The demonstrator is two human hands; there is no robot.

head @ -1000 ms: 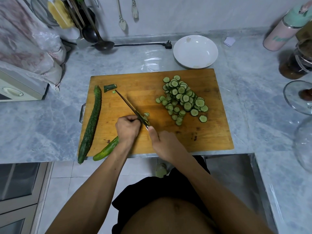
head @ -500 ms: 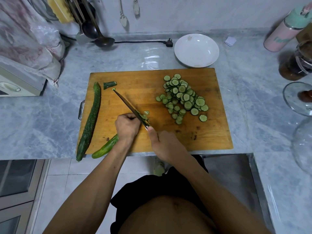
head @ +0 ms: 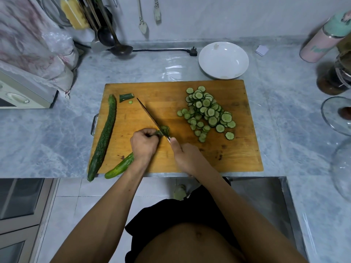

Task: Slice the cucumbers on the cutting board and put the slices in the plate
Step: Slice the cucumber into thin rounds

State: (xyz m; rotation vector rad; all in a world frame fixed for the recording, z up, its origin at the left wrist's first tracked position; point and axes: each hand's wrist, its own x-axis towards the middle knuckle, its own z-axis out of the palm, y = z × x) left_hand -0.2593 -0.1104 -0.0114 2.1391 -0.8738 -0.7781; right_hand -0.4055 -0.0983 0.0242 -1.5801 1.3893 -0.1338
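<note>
Half the cucumber (head: 121, 166) under left grip (head: 145, 145)

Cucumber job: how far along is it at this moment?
Done: a pile of slices lies on the cutting board. In hand: the left hand grips a half-cut cucumber while the right hand holds the knife at its cut end. Left: one whole cucumber, and the plate holds no slices.

A whole dark cucumber (head: 103, 136) is lying along the cutting board's (head: 237, 160) left edge, a paler cut cucumber (head: 119, 166) is angling off its near edge, slices (head: 207, 112) are heaping toward its far right corner, and the white plate (head: 223, 60) is sitting just beyond its far edge
</note>
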